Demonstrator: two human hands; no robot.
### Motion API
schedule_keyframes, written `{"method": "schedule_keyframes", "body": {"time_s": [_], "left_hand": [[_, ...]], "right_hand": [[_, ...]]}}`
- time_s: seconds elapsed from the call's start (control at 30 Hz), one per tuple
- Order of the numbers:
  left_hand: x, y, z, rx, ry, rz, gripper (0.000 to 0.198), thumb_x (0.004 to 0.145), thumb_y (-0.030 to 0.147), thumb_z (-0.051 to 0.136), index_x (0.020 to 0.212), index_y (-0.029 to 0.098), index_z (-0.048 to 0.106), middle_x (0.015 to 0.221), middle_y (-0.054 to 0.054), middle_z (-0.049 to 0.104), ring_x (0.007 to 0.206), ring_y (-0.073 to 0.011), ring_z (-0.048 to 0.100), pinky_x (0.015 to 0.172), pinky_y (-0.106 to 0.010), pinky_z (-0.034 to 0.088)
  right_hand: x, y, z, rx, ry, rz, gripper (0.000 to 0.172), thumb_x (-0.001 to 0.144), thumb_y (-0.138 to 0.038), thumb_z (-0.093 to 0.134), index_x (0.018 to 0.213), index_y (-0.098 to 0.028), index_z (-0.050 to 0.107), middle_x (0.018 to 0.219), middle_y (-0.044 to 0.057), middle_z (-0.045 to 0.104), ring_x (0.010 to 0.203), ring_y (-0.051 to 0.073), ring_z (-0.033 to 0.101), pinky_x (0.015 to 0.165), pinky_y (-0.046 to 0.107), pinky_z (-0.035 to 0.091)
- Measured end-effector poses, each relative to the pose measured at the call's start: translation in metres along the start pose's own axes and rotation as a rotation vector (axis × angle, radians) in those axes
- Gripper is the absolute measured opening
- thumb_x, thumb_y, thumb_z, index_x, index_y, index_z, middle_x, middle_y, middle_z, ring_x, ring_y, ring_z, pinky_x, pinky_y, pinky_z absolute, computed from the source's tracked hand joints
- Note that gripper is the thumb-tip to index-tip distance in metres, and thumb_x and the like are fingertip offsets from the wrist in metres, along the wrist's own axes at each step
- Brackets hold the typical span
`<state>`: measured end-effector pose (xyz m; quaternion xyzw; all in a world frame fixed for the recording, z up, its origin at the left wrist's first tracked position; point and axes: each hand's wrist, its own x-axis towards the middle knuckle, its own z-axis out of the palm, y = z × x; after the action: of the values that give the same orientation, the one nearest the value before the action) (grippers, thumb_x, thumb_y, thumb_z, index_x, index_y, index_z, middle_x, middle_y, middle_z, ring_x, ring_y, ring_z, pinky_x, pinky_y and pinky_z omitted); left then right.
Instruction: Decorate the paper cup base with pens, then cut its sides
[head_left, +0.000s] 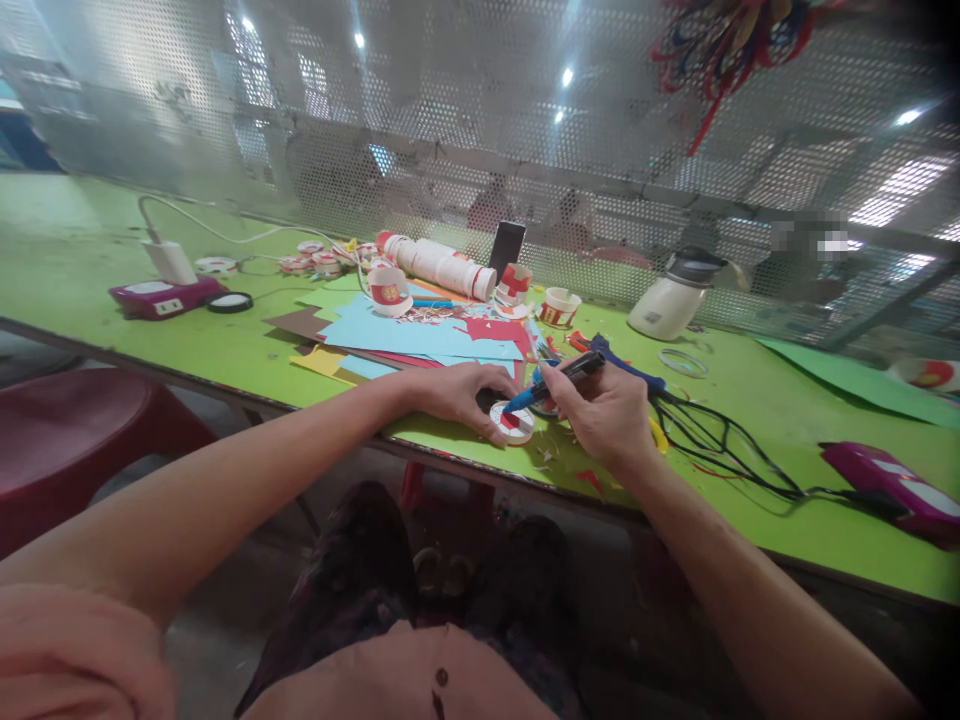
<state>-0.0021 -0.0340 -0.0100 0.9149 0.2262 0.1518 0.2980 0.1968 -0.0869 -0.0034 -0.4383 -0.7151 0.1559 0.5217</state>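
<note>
**Position.** The round paper piece (516,424) lies flat on the green worktop (750,400), close to its near edge. The left hand (457,393) comes in from 9 o'clock of it, fingers closed on its rim and pinning it down. The right hand (604,410) sits at 3 o'clock, fingers wrapped around a pen-shaped tool (559,378). The tool's blue tip meets the red patch on the piece.

**Hazards (judged).**
- The piece lies near the edge, so a slack left grip could let it slide off under tip pressure.
- The left fingertips are just beside the tip, and a slip would bring the two into contact.
- The black cables (720,450) trail toward 3 o'clock. A snag there could jerk the tool off line.
- Paper scraps (555,455) around the piece may stick to it or lift it.

**Count.**
- Hands: two. Tool: one. Round piece in hand: one.
- Single paper cups: three, at 11 (388,292), 12 (514,283) and 1 o'clock (559,305).
- Lying cup stack (439,265): one.
- Pile of coloured sheets (420,335): one.
- Magenta boxes: two, at 10 o'clock (161,297) and 3 o'clock (892,485).
- Kettle (675,295): one. Phone (506,248): one.
</note>
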Motion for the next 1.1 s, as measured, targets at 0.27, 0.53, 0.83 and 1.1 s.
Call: {"method": "schedule_keyframes", "body": {"time_s": [0.27,0.53,0.83,1.1], "left_hand": [[0.0,0.0001,0.0014,0.012,0.015,-0.014,0.044,0.069,0.04,0.077,0.105,0.018,0.067,0.106,-0.005,0.06,0.1,-0.0219,0.055,0.086,-0.027,0.04],[-0.0002,0.0048,0.0002,0.032,0.003,-0.04,0.046,0.07,0.043,0.075,0.107,0.017,0.067,0.108,-0.006,0.06,0.101,-0.0231,0.055,0.084,-0.027,0.041],[-0.001,0.0049,0.0006,0.021,0.02,-0.059,0.048,0.069,0.043,0.077,0.107,0.016,0.067,0.11,-0.007,0.06,0.103,-0.0244,0.056,0.088,-0.029,0.041],[-0.0004,0.0025,0.0013,0.011,0.01,-0.035,0.051,0.07,0.038,0.076,0.115,0.018,0.064,0.118,-0.006,0.06,0.107,-0.0222,0.055,0.089,-0.027,0.04]], "right_hand": [[0.0021,0.0006,-0.0026,-0.027,-0.032,0.016,0.032,0.081,-0.041,0.065,0.06,-0.018,0.059,0.048,0.0,0.062,0.039,0.011,0.05,0.039,0.023,0.038],[0.0026,-0.002,-0.0028,0.014,-0.03,0.053,0.034,0.079,-0.044,0.066,0.059,-0.018,0.058,0.047,0.001,0.062,0.036,0.011,0.049,0.036,0.023,0.035],[0.0039,0.0065,-0.004,0.038,0.157,0.018,0.036,0.081,-0.043,0.067,0.057,-0.017,0.062,0.048,0.001,0.062,0.04,0.01,0.051,0.041,0.023,0.041],[0.0013,-0.0029,-0.0036,-0.036,0.1,0.055,0.032,0.079,-0.04,0.068,0.059,-0.015,0.064,0.049,0.001,0.065,0.039,0.011,0.054,0.039,0.022,0.04]]}}
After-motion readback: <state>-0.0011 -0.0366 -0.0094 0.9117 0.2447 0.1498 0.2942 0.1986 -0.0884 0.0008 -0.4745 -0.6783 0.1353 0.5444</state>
